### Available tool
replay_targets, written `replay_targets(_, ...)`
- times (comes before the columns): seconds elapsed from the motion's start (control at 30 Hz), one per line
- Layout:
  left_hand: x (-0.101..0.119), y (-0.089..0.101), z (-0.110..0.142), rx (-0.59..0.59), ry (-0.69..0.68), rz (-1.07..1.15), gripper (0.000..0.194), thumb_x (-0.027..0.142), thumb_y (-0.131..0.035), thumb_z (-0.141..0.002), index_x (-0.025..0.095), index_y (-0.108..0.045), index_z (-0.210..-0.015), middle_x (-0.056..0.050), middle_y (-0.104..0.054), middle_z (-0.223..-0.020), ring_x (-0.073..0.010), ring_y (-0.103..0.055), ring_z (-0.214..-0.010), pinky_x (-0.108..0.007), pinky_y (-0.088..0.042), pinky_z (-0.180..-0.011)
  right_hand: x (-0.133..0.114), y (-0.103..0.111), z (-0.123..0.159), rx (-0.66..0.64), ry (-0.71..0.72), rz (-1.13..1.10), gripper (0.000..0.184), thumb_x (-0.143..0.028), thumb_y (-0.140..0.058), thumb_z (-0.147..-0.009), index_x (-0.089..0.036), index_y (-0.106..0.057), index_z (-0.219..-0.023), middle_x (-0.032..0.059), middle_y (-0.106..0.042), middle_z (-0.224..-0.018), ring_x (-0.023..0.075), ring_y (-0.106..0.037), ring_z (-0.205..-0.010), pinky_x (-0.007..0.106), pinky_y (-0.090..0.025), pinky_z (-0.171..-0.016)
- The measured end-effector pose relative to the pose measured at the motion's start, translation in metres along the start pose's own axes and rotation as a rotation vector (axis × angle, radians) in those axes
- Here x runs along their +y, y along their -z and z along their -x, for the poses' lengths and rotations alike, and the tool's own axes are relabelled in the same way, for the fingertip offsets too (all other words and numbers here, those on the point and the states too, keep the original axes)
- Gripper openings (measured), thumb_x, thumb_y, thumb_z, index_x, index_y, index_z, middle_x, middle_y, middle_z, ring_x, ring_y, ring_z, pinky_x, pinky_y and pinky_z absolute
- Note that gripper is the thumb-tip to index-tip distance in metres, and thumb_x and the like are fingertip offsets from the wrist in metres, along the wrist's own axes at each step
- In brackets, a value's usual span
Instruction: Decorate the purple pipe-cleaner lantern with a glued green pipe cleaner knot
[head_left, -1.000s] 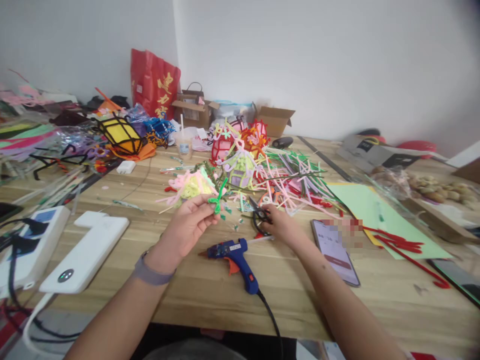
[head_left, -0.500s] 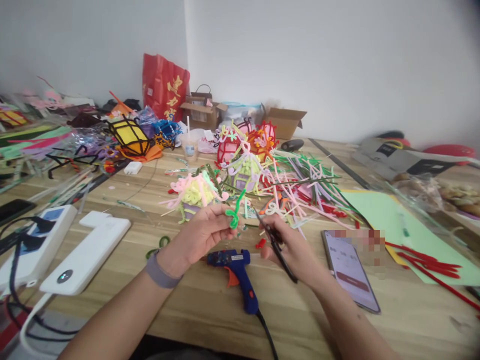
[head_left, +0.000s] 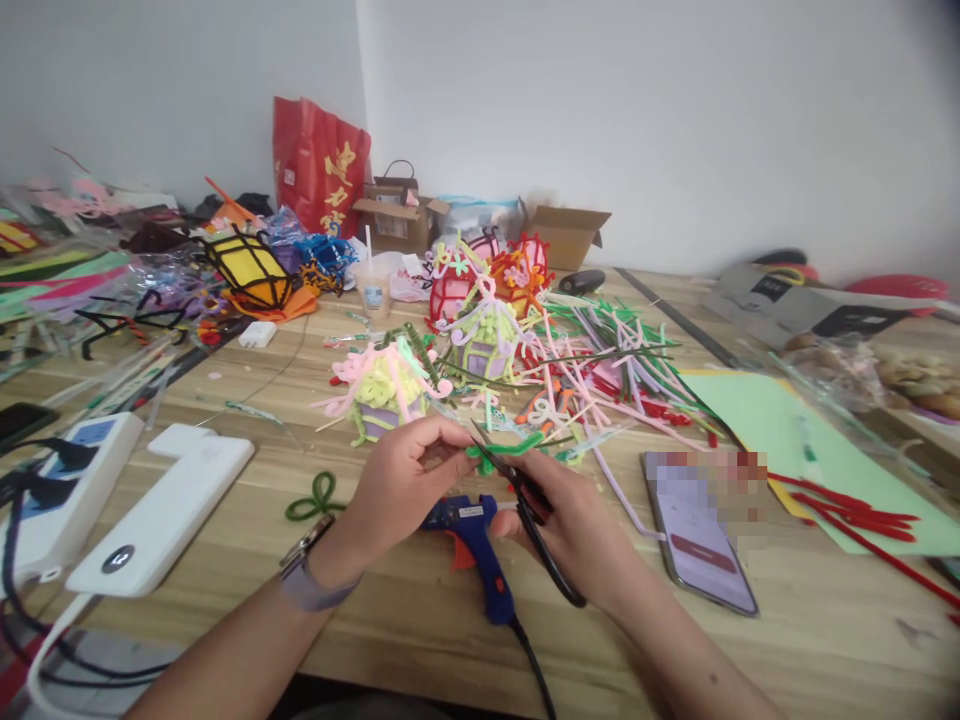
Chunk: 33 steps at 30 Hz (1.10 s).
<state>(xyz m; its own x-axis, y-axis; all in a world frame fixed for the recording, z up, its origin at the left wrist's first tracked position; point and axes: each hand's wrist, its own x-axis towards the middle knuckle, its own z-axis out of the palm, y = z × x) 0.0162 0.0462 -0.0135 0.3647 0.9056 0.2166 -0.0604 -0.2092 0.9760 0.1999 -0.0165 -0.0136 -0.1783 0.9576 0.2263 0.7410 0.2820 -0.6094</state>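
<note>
Between the fingertips of my left hand (head_left: 409,480) is a bright green pipe cleaner (head_left: 517,446) bent into small loops, with its straight tail pointing right. My right hand (head_left: 577,515) grips a pair of black scissors (head_left: 536,520), whose blades reach up to the green pipe cleaner. Whether the blades are closed on it I cannot tell. Under my hands lies a blue hot glue gun (head_left: 487,560) with an orange trigger. A dark green looped pipe cleaner (head_left: 311,500) rests on the table beside my left wrist.
Pipe-cleaner lanterns (head_left: 386,395) and a heap of loose pipe cleaners (head_left: 622,350) fill the middle. A phone (head_left: 701,540) lies right, near green paper (head_left: 750,410). At left are a white power bank (head_left: 165,510) and a power strip (head_left: 67,490). A cup (head_left: 373,292) stands farther back.
My left hand has turned the green pipe cleaner from upright to sideways. My right hand has brought the scissors left, up against it.
</note>
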Motion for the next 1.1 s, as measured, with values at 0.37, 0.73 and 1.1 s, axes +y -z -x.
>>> replay_targets(0.37,-0.001,0.001,0.001,-0.033,0.04,0.066,0.018,0.02,-0.079,-0.065,0.017,-0.061,-0.065,-0.004,-0.07,-0.078,-0.0157,-0.064,-0.072,-0.024,-0.051,-0.065,0.001,-0.01,0.004,0.014,0.076,0.113,0.047,-0.063,-0.044,-0.09,-0.019,-0.058,-0.099,0.0084,-0.064,-0.082,0.0219,-0.061,-0.068,0.027,-0.041,-0.059)
replay_targets(0.73,-0.003,-0.011,-0.002,-0.032,0.196,0.183,0.026,0.025,-0.084,-0.059,0.017,-0.061,-0.067,0.0,-0.066,-0.067,-0.0137,-0.062,-0.063,-0.023,-0.05,-0.059,0.004,-0.021,0.005,-0.038,-0.04,0.283,0.04,-0.054,-0.029,-0.098,-0.02,-0.05,-0.093,0.0099,-0.067,-0.079,0.023,-0.065,-0.063,0.027,-0.038,-0.055)
replay_targets(1.1,-0.012,0.0,-0.008,-0.136,0.198,0.222,0.029,0.031,-0.081,-0.066,0.015,-0.068,-0.086,0.0,-0.066,-0.066,-0.0124,-0.06,-0.06,-0.023,-0.046,-0.058,0.036,0.0,-0.012,0.059,-0.335,0.376,0.021,-0.036,-0.053,-0.091,-0.02,-0.056,-0.105,0.0082,-0.072,-0.085,0.0251,-0.068,-0.077,0.028,-0.04,-0.061)
